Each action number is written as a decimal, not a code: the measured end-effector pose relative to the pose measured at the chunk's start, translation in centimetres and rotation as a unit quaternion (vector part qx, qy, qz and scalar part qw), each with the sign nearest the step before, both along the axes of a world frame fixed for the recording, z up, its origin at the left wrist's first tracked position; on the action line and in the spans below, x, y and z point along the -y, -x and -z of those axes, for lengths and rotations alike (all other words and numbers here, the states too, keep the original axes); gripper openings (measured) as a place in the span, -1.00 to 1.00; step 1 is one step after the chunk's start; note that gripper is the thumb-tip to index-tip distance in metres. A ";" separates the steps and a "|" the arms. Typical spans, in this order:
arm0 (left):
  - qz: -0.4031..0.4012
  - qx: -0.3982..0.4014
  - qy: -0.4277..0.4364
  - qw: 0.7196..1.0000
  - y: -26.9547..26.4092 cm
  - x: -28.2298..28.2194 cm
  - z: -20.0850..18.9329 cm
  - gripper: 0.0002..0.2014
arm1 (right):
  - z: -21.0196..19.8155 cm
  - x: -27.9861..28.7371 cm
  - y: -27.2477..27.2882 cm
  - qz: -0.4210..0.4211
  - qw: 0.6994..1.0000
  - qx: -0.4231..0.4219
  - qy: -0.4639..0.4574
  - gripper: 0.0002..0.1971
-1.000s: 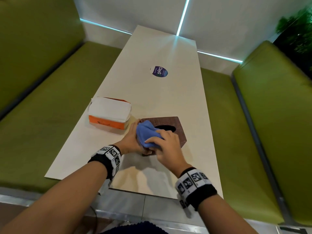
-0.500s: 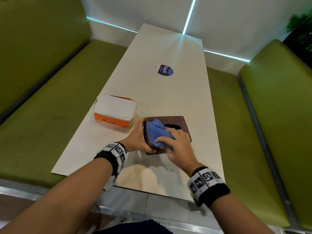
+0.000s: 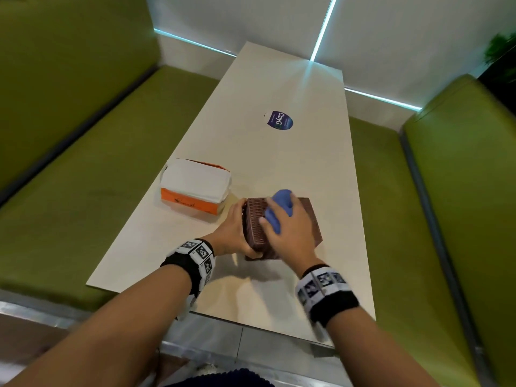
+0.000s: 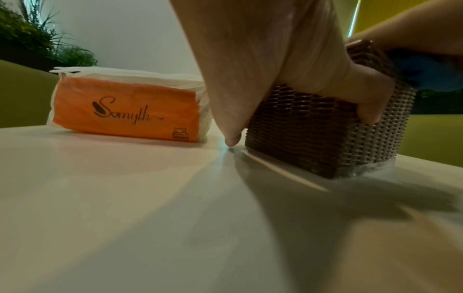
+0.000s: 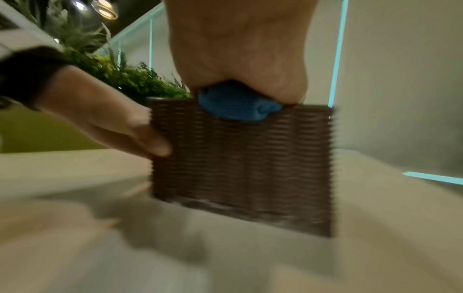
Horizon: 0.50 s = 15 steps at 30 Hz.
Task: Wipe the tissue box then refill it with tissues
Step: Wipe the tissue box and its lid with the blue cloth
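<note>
A brown woven tissue box stands on the white table, near its front. My left hand grips the box's left side, thumb curled over the near corner. My right hand holds a bunched blue cloth and presses it onto the box's top; the top opening is hidden under it. An orange pack of white tissues lies just left of the box.
Green bench seats run along both long sides of the table. A round blue sticker marks the table's middle. Pale wall panels close the far end, and plants stand behind the benches.
My right hand has slid the blue cloth across the box's top toward the far right. The left hand keeps its grip on the box's left side. The head view has shifted.
</note>
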State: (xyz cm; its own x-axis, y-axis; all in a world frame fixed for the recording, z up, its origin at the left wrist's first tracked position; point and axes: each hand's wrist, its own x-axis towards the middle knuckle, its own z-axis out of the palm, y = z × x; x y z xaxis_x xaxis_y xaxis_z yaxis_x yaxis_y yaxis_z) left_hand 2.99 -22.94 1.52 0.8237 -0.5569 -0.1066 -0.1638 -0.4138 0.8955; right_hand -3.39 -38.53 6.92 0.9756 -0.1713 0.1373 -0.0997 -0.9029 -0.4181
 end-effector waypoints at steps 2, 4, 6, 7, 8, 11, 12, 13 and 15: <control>0.006 -0.003 -0.001 1.000 -0.2 -0.1 0.3 0.44 | 0.7 -2.8 0.1 -0.012 1.000 0.024 -0.014 -0.57; 0.010 -0.008 0.004 1.000 -0.3 -0.3 0.3 0.40 | 0.9 -3.5 0.4 -0.054 0.997 0.054 -0.029 -0.63; 0.004 -0.001 0.012 1.000 -0.2 -0.3 0.2 0.36 | 0.9 -1.2 0.8 -0.108 0.992 0.053 -0.027 -0.63; 0.004 0.003 0.013 1.000 -0.3 -0.2 0.2 0.36 | 0.9 0.6 1.0 -0.106 0.992 0.054 -0.036 -0.65; 0.007 0.003 0.017 1.000 -0.2 -0.2 0.2 0.37 | 0.7 2.3 1.2 -0.072 0.994 0.055 -0.059 -0.66; 0.012 -0.005 0.021 1.000 -0.1 0.1 0.0 0.39 | 0.5 4.3 1.3 0.082 0.981 0.094 -0.149 -0.66; 0.013 -0.009 0.018 1.000 -0.1 0.1 -0.1 0.39 | 0.9 3.6 1.2 0.141 0.969 0.114 -0.165 -0.65; 0.012 -0.012 0.019 1.000 0.0 0.2 -0.2 0.41 | 1.0 2.6 1.1 0.196 0.958 0.124 -0.169 -0.64; 0.005 -0.012 0.005 1.000 0.1 0.3 -0.2 0.43 | 1.4 -0.3 1.0 0.213 0.962 0.120 -0.119 -0.58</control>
